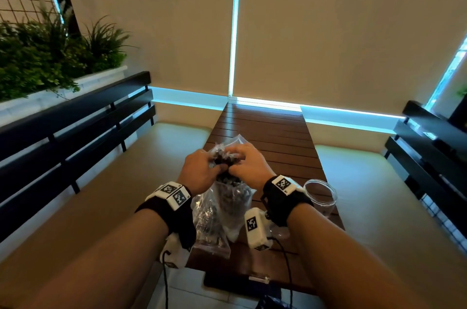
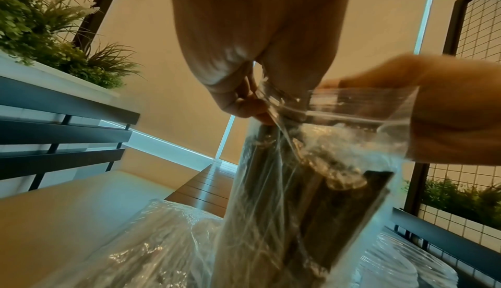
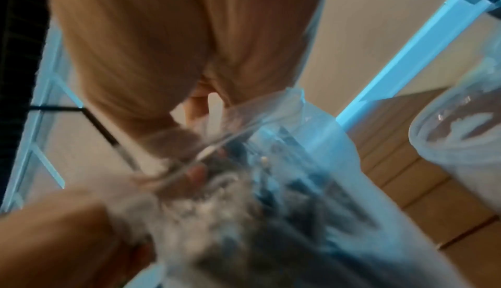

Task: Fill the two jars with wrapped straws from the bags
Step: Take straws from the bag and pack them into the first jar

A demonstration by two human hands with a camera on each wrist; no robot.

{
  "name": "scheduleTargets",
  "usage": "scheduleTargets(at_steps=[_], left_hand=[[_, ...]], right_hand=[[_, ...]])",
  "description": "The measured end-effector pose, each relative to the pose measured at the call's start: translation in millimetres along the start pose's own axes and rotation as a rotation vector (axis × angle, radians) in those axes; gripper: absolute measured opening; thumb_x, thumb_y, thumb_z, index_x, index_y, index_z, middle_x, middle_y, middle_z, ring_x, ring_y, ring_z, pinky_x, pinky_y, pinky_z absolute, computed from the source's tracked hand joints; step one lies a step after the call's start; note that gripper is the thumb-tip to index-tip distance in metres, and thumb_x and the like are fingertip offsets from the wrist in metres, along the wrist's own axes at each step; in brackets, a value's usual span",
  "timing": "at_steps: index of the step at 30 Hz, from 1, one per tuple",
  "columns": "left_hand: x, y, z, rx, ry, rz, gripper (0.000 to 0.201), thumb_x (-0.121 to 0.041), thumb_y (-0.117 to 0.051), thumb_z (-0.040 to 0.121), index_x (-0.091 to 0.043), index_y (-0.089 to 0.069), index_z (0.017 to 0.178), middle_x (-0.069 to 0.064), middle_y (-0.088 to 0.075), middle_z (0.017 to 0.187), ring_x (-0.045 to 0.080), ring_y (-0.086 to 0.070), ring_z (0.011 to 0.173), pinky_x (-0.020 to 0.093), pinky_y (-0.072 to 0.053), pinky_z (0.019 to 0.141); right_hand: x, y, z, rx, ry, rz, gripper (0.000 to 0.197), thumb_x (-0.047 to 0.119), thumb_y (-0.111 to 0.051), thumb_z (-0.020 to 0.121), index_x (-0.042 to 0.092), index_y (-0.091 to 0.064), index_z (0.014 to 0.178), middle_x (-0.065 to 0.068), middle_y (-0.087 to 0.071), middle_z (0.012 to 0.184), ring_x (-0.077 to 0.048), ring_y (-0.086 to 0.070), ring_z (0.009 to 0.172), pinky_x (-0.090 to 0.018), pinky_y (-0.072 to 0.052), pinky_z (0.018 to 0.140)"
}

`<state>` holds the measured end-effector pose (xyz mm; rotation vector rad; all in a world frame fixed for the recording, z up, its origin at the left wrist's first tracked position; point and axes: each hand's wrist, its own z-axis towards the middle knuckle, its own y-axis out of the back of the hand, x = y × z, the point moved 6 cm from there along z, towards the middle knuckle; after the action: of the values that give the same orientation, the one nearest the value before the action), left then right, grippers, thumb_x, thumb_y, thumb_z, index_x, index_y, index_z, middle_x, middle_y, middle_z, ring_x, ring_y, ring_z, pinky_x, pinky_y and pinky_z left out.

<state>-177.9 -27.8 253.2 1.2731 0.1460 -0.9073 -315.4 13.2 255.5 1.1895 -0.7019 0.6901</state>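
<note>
A clear plastic bag [image 1: 233,203] of dark wrapped straws [image 2: 320,211] stands upright over the wooden table [image 1: 278,141]. My left hand [image 1: 202,169] pinches the bag's top edge [image 2: 273,104] on the left side. My right hand [image 1: 249,163] grips the opposite side of the mouth [image 3: 244,125], and its view is blurred. A second clear bag of straws [image 1: 208,226] lies on the table under my left wrist, also seen as a pale bundle [image 2: 152,243]. One clear jar [image 1: 319,198] stands by my right wrist, its rim [image 3: 444,134] close to the bag. The other jar is hidden.
Cushioned benches with dark slatted backs [image 1: 75,131] flank the narrow table on both sides. A white planter with green plants [image 1: 50,56] sits behind the left bench. Beige blinds [image 1: 328,30] close off the far end. Wrist camera cables [image 1: 285,258] hang over the near table edge.
</note>
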Motion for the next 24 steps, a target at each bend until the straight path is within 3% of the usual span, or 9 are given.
scheduleTargets(at_steps=[2,5,7,10,13,15,19,21,24], left_hand=[[0.6,-0.2,-0.1,0.004,0.021,0.004,0.024,-0.037,-0.072,0.084,-0.013,-0.073,0.078,0.004,-0.062,0.075,0.019,-0.056,0.069,0.029,-0.041,0.062],[-0.9,0.0,-0.9,0.053,0.026,0.008,0.022,-0.034,-0.074,0.083,-0.012,-0.074,0.085,0.002,-0.058,0.080,0.017,-0.052,0.073,0.026,-0.034,0.065],[-3.0,-0.7,-1.3,0.120,0.008,-0.011,0.019,-0.028,-0.075,0.083,-0.013,-0.076,0.094,0.001,-0.059,0.087,0.018,-0.055,0.081,0.024,-0.033,0.068],[-11.9,-3.7,-4.4,0.227,-0.040,0.014,0.015,-0.018,-0.067,0.088,-0.012,-0.076,0.099,0.007,-0.062,0.100,0.026,-0.060,0.093,0.023,-0.038,0.074],[-19.1,-5.6,-6.9,0.265,-0.059,-0.018,0.018,-0.010,-0.062,0.090,-0.013,-0.077,0.099,0.007,-0.064,0.098,0.023,-0.060,0.088,0.022,-0.042,0.074],[-23.1,-5.4,-9.4,0.255,-0.055,-0.053,0.020,-0.008,-0.062,0.089,-0.014,-0.077,0.100,0.002,-0.065,0.091,0.016,-0.059,0.080,0.017,-0.043,0.069],[-22.7,4.0,-8.6,0.136,0.002,-0.113,0.022,-0.012,-0.071,0.084,-0.014,-0.076,0.105,0.003,-0.071,0.092,0.014,-0.064,0.081,0.025,-0.052,0.081],[-20.7,3.0,-8.9,0.155,0.009,-0.101,0.031,-0.021,-0.079,0.077,-0.014,-0.075,0.106,-0.001,-0.068,0.091,0.016,-0.064,0.084,0.021,-0.048,0.073],[-27.8,1.2,-11.8,0.151,-0.040,-0.157,0.034,-0.031,-0.088,0.065,-0.022,-0.076,0.096,-0.016,-0.064,0.079,-0.001,-0.058,0.073,0.015,-0.039,0.060]], right_hand=[[-2.2,-5.4,-2.3,0.023,0.061,-0.143,0.048,0.008,-0.073,0.071,0.027,-0.069,0.115,0.001,-0.068,0.114,-0.018,-0.065,0.104,-0.042,-0.055,0.093],[-6.0,-6.9,-4.8,-0.005,0.080,-0.186,0.042,0.022,-0.080,0.079,0.026,-0.067,0.119,0.004,-0.073,0.108,-0.010,-0.067,0.099,-0.038,-0.053,0.095],[-6.5,-5.8,-5.3,-0.027,0.103,-0.220,0.046,0.029,-0.079,0.080,0.023,-0.064,0.123,0.002,-0.070,0.113,-0.012,-0.065,0.101,-0.036,-0.052,0.094],[-6.5,-9.4,-2.0,-0.013,0.134,-0.367,0.043,0.028,-0.075,0.079,0.017,-0.064,0.119,-0.004,-0.062,0.119,-0.022,-0.058,0.106,-0.041,-0.050,0.093],[-9.2,-13.1,0.2,0.013,0.120,-0.374,0.046,0.036,-0.075,0.076,0.022,-0.063,0.118,0.000,-0.062,0.118,-0.019,-0.059,0.105,-0.036,-0.051,0.089],[-11.5,-14.7,0.1,-0.002,0.134,-0.372,0.038,0.037,-0.071,0.077,0.026,-0.064,0.113,0.005,-0.066,0.111,-0.016,-0.063,0.099,-0.036,-0.054,0.085],[-4.0,4.0,-4.5,-0.189,0.151,-0.280,0.014,0.027,-0.067,0.087,0.017,-0.066,0.095,0.001,-0.068,0.094,-0.018,-0.064,0.083,-0.038,-0.056,0.079],[7.2,20.3,-7.9,-0.295,0.162,-0.212,0.017,0.027,-0.068,0.089,0.012,-0.067,0.094,-0.002,-0.070,0.090,-0.018,-0.063,0.079,-0.034,-0.055,0.077],[27.1,32.3,-8.9,-0.317,0.177,-0.098,0.021,0.028,-0.072,0.087,0.014,-0.071,0.102,0.001,-0.073,0.094,-0.011,-0.064,0.081,-0.020,-0.050,0.076]])
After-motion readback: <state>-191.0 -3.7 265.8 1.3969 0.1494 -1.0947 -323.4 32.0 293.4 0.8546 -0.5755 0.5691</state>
